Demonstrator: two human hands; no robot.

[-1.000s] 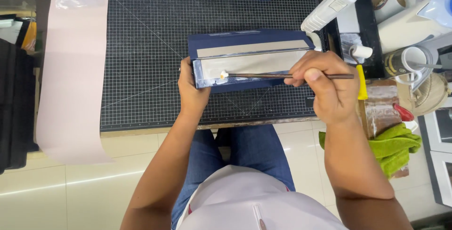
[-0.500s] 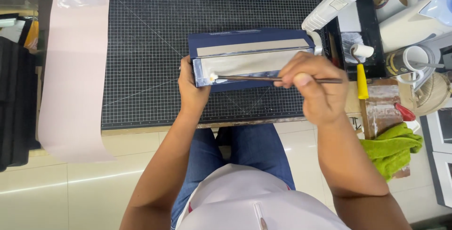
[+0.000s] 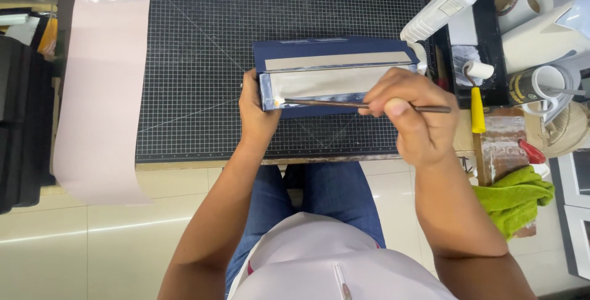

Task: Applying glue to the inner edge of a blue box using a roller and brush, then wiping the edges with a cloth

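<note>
A dark blue cloth-covered box (image 3: 335, 51) with a grey inner board lies on the black gridded cutting mat (image 3: 203, 60). My left hand (image 3: 256, 114) grips the box's left end and holds it steady. My right hand (image 3: 413, 120) pinches a thin brown brush (image 3: 344, 104) held level, pointing left. The brush's pale tip rests on the shiny wet strip at the box's near left corner.
A long pale pink paper sheet (image 3: 101, 85) hangs over the table's left side. At the right stand a white glue bottle (image 3: 444, 5), a black tray with a small yellow-handled roller (image 3: 477, 91), cups, and a green cloth (image 3: 513, 198). Dark bags sit on the floor, far left.
My right hand has slid left along the box, carrying the brush tip toward the left corner. The left hand and the box have stayed in place.
</note>
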